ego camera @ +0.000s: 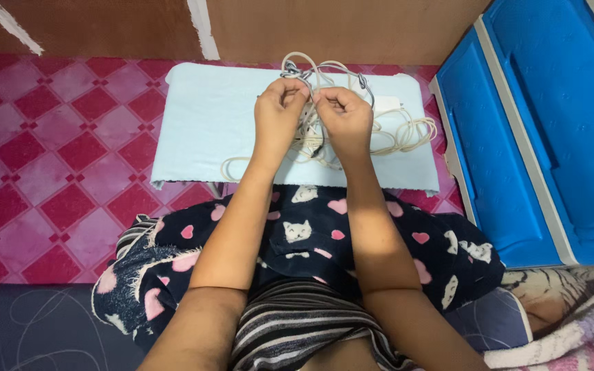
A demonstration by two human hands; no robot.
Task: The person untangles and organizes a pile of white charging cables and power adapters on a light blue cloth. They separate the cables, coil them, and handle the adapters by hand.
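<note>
Floor: pink and red diamond-pattern tiles.
Wall: brown board with white strips.
Table: low, covered in pale blue cloth.
Right side: large blue plastic case.
Foreground: dark mat, patterned bedding.

No packages, labels, signs or screens anywhere around you, from twelve o'clock round to six o'clock.

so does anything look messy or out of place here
Yes: the cream-coloured cable is one knotted tangle on the pale blue cloth-covered low table, loops spilling toward its right edge. The left hand and right hand pinch strands at its top.
</note>
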